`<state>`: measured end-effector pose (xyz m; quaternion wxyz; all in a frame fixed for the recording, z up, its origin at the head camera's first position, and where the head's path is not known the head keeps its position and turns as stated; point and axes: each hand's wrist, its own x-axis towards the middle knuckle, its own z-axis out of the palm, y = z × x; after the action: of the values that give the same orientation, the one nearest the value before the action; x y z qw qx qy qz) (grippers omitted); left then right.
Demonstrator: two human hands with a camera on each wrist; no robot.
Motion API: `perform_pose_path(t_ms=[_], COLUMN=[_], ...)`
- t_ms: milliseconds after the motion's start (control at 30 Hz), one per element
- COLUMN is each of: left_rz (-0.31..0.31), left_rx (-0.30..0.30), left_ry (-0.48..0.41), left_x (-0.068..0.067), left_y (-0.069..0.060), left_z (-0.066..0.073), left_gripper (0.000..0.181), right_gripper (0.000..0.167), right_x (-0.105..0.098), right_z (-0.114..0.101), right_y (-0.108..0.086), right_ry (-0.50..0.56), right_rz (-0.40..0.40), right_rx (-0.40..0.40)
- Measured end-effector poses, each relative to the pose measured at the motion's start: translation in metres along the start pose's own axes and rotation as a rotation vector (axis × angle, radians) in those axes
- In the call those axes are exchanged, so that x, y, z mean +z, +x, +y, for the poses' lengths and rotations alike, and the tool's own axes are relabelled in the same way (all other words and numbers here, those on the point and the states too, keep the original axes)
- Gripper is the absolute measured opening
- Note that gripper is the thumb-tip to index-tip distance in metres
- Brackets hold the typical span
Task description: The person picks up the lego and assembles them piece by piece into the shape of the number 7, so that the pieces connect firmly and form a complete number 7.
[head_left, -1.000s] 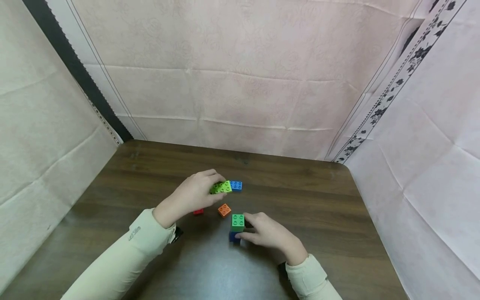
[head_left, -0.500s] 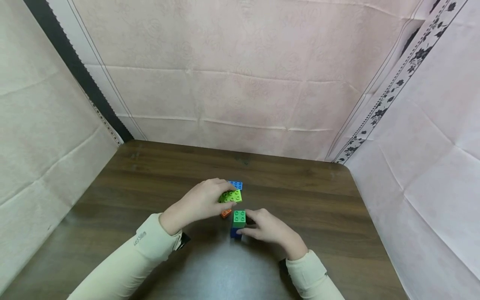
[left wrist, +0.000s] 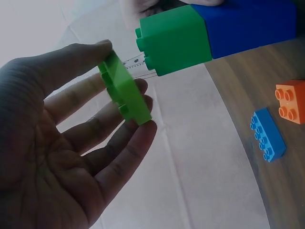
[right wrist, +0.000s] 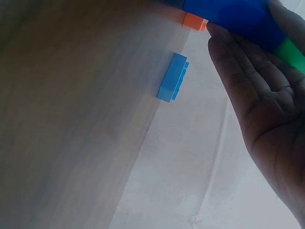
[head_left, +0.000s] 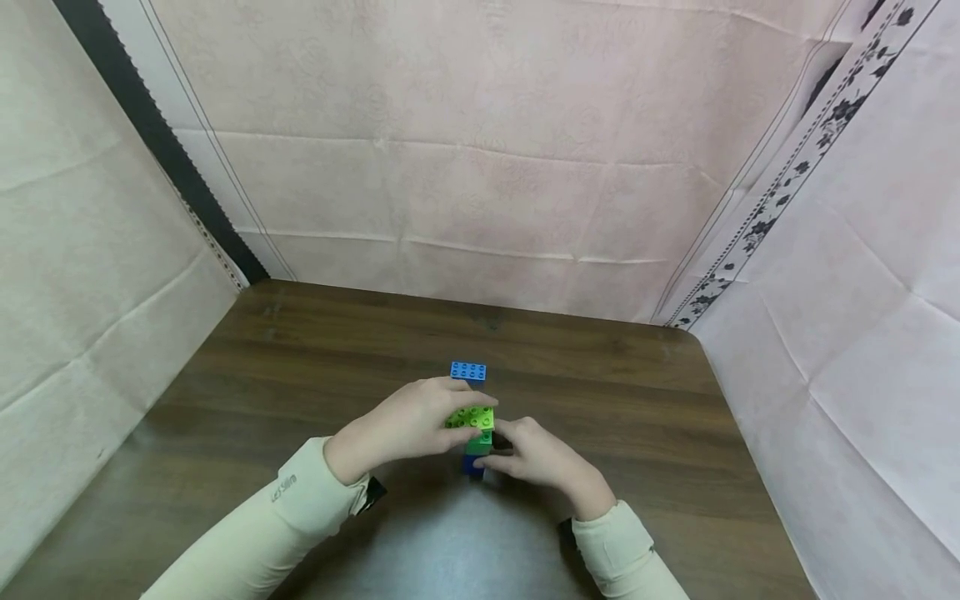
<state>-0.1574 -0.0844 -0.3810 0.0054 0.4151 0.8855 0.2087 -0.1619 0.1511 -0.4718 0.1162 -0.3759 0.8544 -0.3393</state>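
Two pale sleeves reach in from the near side, ending in two bare hands. The right hand grips a stack of two blocks: one dark blue block below, one green block on top, standing upright on the brown wooden tabletop. The left hand pinches one lime block between thumb and fingers, just above the green block; the left wrist view shows a gap between them. Both wrist views show one orange block near the stack. Farther out lies one light blue block, well inside the far edge. Five blocks show altogether. Wide bare wood stretches left and right of the hands, and three pale cloth panels border the left, far and right edges.
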Motion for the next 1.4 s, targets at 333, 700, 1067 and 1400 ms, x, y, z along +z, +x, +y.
perform_pose_path(t_ms=[333, 700, 1067, 1400], left_rz=[-0.038, -0.059, -0.072, -0.083], left_rx=[0.036, 0.019, 0.022, 0.006], left_ry=[0.003, 0.027, 0.041, 0.038], left_x=[0.0033, 0.0071, 0.0086, 0.0095], left_y=[0.0013, 0.0015, 0.0040, 0.0045], left_z=[0.0007, 0.0011, 0.0032, 0.0054], left_gripper=[0.038, 0.037, 0.037, 0.037], right_gripper=[0.029, 0.026, 0.030, 0.032], right_x=[0.0002, 0.0001, 0.0003, 0.0018], right_z=[0.0012, 0.0002, 0.0007, 0.0013], right_y=[-0.0014, -0.0018, -0.0026, -0.0034], right_ry=[0.008, 0.005, 0.016, 0.012], right_rz=[0.008, 0.011, 0.017, 0.019], right_rx=[0.011, 0.015, 0.011, 0.002])
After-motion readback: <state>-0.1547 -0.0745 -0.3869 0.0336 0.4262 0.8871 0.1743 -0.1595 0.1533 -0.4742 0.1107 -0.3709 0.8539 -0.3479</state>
